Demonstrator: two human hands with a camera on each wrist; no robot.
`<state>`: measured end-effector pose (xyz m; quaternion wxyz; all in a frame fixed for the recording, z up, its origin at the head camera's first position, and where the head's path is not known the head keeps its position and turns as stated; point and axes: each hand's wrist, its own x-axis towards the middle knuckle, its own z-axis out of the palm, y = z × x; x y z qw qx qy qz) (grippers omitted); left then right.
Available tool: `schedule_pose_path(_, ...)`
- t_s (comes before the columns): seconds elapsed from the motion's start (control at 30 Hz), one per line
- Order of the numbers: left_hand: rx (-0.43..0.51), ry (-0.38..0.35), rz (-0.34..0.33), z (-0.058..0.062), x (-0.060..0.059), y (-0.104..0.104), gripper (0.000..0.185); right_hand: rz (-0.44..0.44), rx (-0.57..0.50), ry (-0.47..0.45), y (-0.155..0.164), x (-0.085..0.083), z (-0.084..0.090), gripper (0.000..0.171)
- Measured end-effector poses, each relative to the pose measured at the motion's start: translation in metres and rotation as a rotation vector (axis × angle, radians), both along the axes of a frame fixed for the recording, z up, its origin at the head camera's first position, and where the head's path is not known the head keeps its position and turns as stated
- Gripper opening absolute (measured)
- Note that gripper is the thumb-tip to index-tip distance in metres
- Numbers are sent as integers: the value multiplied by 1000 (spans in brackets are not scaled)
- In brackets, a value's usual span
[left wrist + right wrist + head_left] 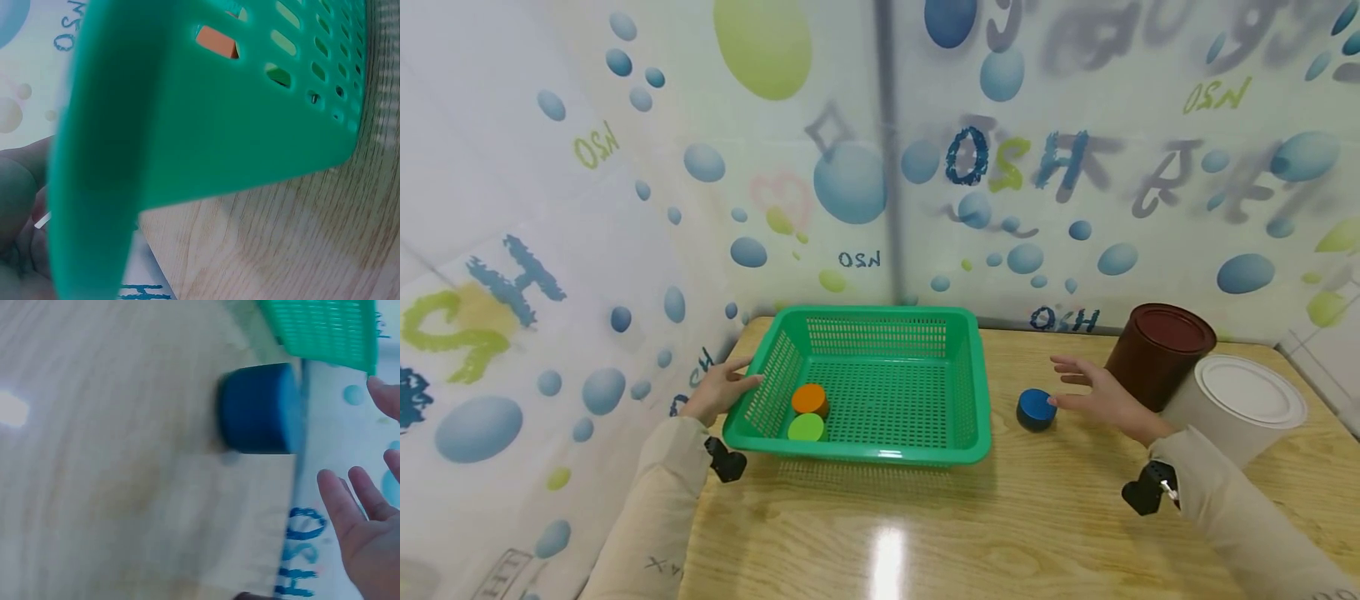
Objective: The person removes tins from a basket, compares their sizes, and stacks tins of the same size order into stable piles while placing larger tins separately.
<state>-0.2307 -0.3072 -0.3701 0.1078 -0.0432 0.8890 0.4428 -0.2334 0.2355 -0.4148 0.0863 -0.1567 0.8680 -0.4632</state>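
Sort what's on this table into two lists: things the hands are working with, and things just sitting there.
In hand:
- green basket, with the left hand at its left rim
- blue disc on the table, right hand open just beside it
- orange disc and green disc, already in the basket

Lying about:
- brown tub
- white tub
- wooden table

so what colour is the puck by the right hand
Blue; the puck beside the right hand shows best in the head view.

Printed wall sheeting point(1075, 208), lettering mirror-reversed: "H2O" repeated in blue, green and dark letters, large and small, one just above the tabletop's far edge. Grey characters at upper right: blurred, unreadable.
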Motion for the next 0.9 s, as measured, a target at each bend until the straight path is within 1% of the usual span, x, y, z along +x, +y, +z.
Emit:
schedule_pose_path(0.17, -16, -4, 0, 1, 0, 1, 62, 14, -39, 25, -4, -3, 19, 63)
schedule_pose_path(0.3, -23, -8, 1, 1, 0, 1, 62, 42, -76, 49, -13, -4, 34, 58)
schedule_pose_path(0.4, -16, -11, 2, 1, 0, 1, 62, 85, -111, 92, -23, -6, 44, 53)
schedule_pose_path(0.5, -12, -7, -3, -1, -1, 0, 61, 128, -146, 115, -35, -9, 54, 49)
schedule_pose_path(0.67, 3, 4, -19, -3, -2, -3, 61, 198, -164, 132, -60, -16, 71, 46)
schedule_pose_path(0.77, 15, 7, -26, -3, -3, -4, 61, 240, -183, 111, -77, -20, 79, 47)
schedule_pose_path(0.9, 20, 11, -25, -4, -3, -4, 60, 290, -220, 55, -101, -26, 88, 51)
